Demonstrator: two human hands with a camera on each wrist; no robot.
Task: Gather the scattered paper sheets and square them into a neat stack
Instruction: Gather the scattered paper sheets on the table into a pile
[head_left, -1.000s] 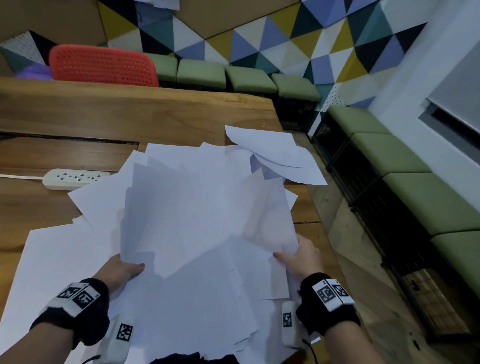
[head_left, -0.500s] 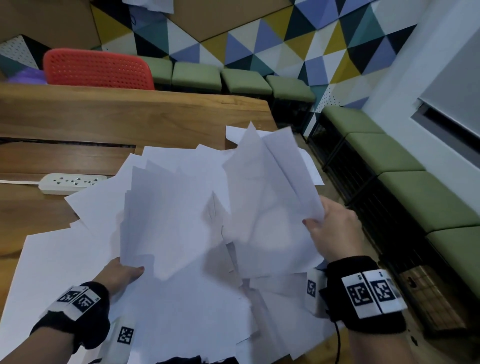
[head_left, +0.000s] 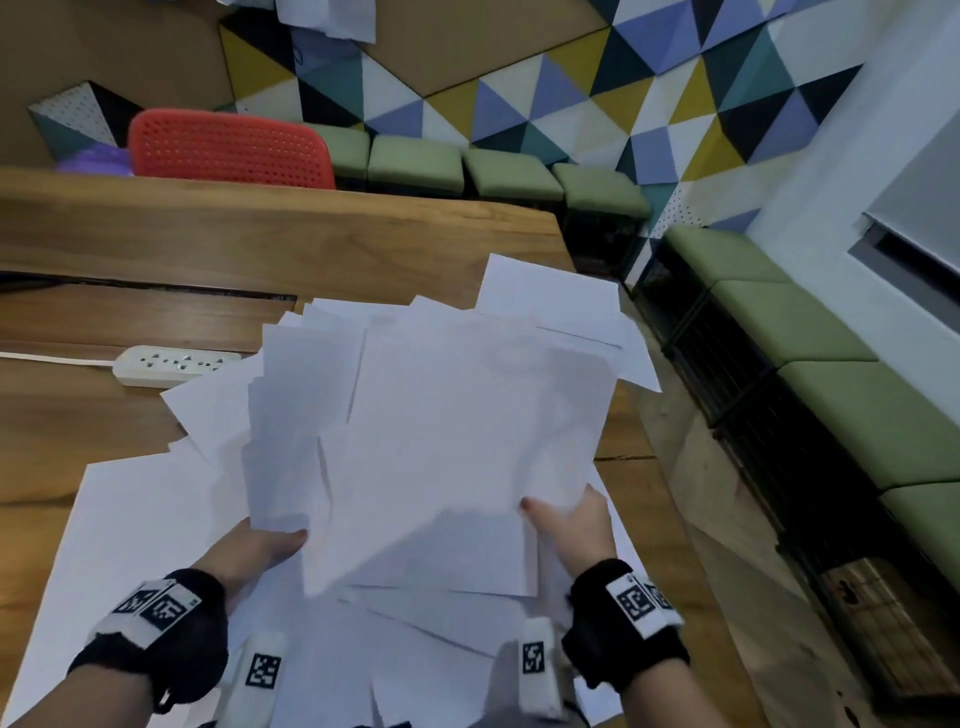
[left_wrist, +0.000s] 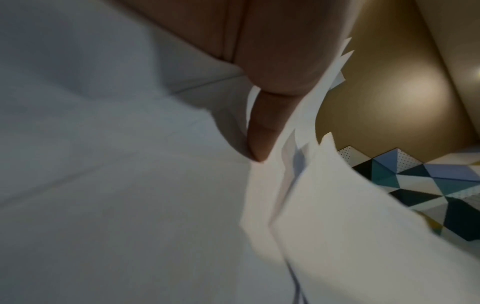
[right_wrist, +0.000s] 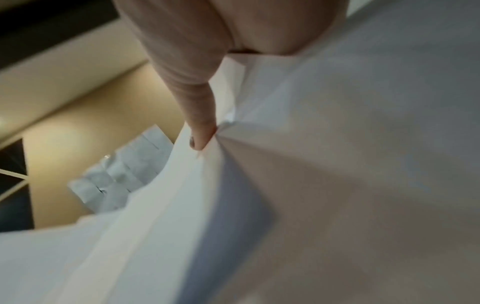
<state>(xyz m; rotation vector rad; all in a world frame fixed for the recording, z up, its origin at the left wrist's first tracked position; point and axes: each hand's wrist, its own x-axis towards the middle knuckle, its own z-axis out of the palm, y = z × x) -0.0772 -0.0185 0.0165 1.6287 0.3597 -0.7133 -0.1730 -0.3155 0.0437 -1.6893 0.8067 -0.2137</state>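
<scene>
A loose bundle of white paper sheets (head_left: 457, 441) is lifted and tilted above the wooden table (head_left: 260, 244), its edges fanned and uneven. My left hand (head_left: 260, 545) grips the bundle's lower left corner, thumb on top. My right hand (head_left: 566, 519) pinches its lower right edge, thumb on top and fingers hidden behind the paper. In the left wrist view the thumb (left_wrist: 262, 131) presses against staggered sheet edges (left_wrist: 311, 185). The right wrist view has the thumb (right_wrist: 200, 123) creasing the paper (right_wrist: 311, 185). More sheets (head_left: 130, 519) lie scattered flat underneath.
A white power strip (head_left: 176, 364) lies on the table at the left, partly touched by paper. The table's right edge (head_left: 639, 457) drops to the floor. A red chair (head_left: 228, 150) and green benches (head_left: 831, 374) stand beyond. Sheets (head_left: 571, 301) overhang the far right corner.
My right hand, which had lifted a batch of sheets high on the right, has brought them down and left onto the bundle held by my left hand. Both hands now hold one pile.
</scene>
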